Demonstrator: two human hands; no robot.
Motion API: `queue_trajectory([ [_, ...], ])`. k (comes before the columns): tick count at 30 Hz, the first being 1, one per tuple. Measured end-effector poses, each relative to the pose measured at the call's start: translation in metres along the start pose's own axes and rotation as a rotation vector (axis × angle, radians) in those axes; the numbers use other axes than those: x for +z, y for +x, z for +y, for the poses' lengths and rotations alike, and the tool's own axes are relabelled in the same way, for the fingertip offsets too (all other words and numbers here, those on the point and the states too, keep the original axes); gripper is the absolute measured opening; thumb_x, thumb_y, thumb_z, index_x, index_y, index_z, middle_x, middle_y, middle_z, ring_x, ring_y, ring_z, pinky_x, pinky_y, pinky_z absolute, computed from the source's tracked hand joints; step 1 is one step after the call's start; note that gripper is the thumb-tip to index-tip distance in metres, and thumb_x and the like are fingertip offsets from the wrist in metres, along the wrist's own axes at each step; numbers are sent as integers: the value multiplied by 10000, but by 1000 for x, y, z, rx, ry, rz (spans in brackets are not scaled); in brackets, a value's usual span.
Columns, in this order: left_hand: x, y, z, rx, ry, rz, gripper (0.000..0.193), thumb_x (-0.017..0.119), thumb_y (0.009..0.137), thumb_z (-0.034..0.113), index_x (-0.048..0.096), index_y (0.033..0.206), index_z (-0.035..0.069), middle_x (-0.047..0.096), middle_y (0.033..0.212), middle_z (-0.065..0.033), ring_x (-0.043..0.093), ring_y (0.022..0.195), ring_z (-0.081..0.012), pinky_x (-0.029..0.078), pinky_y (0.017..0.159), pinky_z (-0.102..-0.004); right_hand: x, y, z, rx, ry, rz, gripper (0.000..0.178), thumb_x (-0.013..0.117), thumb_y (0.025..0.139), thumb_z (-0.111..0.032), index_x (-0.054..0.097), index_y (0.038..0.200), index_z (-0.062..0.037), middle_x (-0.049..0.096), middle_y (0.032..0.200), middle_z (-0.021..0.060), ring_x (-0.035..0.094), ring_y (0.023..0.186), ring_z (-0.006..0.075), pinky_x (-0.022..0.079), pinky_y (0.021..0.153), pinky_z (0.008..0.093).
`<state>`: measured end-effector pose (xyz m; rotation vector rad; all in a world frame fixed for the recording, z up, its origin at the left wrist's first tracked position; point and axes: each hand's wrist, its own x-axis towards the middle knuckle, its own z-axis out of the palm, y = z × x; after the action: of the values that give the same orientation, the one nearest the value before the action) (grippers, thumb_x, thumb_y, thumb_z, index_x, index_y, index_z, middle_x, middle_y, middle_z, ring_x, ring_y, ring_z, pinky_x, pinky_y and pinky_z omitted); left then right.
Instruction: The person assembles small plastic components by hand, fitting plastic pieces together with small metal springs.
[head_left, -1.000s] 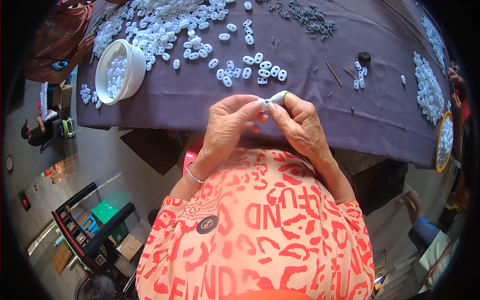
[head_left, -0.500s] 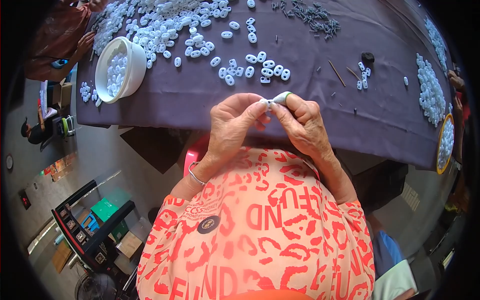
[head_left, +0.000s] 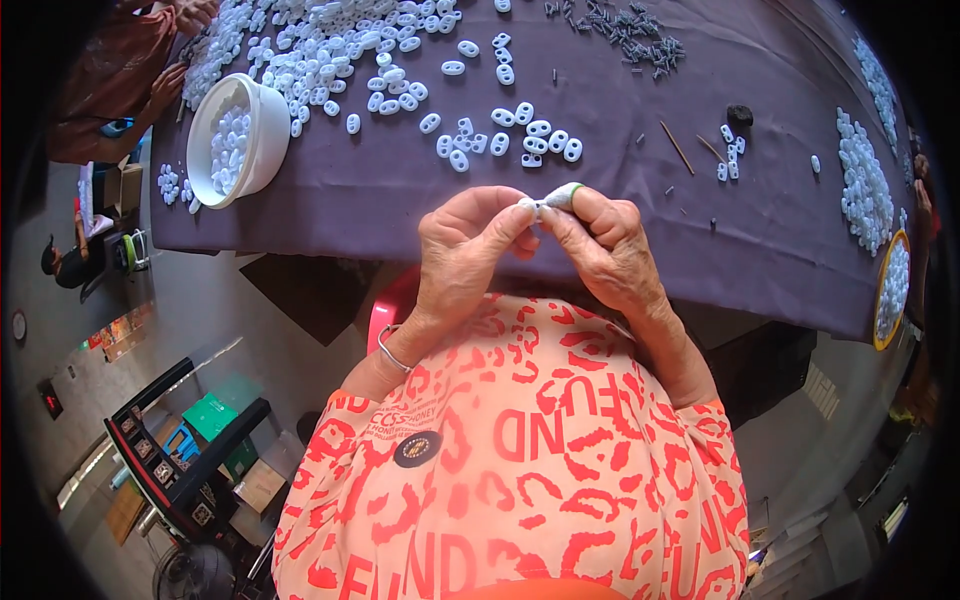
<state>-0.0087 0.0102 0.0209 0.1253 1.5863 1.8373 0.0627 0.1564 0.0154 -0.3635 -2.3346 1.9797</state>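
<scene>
Just beyond my chest, my left hand [head_left: 465, 235] and my right hand [head_left: 605, 235] meet at the near edge of the table. Between their thumbs and fingers they pinch a small white plastic cord lock [head_left: 538, 206], mostly covered by the fingertips. A white covering with a green edge wraps a finger of my right hand. Beyond my hands lies a loose group of white two-hole cord locks [head_left: 538, 128]. At the far side is a heap of small dark springs [head_left: 640, 42].
A white tub [head_left: 268, 140] of white pieces stands left, near a large heap [head_left: 325, 50]. Right are thin brown sticks [head_left: 677, 147], a dark lump [head_left: 739, 115], another white pile [head_left: 862, 185] and a yellow-rimmed container [head_left: 880, 330]. Another person's arm [head_left: 160, 95] rests at the left.
My hands stay almost in place, still pinching the cord lock, with slight finger movement. At the lower right, the blue and pale shapes have gone from view.
</scene>
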Motion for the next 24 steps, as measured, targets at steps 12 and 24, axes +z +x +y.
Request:
queue_trajectory([
  [12, 1, 7, -4, -26, -37, -14, 158, 606, 849, 107, 601, 933, -26, 644, 825, -81, 621, 690, -121, 509, 604, -229, -2, 3, 8, 35, 76, -3, 88, 553, 866, -56, 594, 853, 21, 550, 648, 3, 441, 588, 39, 360, 517, 203],
  [24, -10, 12, 2, -269, -378, -37, 131, 569, 856, 102, 573, 934, -4, 628, 903, -102, 627, 801, -157, 519, 660, -249, 1, 7, -4, -180, -278, 75, 192, 643, 769, -129, 569, 878, 10, 532, 644, 63, 499, 555, 112, 390, 487, 265],
])
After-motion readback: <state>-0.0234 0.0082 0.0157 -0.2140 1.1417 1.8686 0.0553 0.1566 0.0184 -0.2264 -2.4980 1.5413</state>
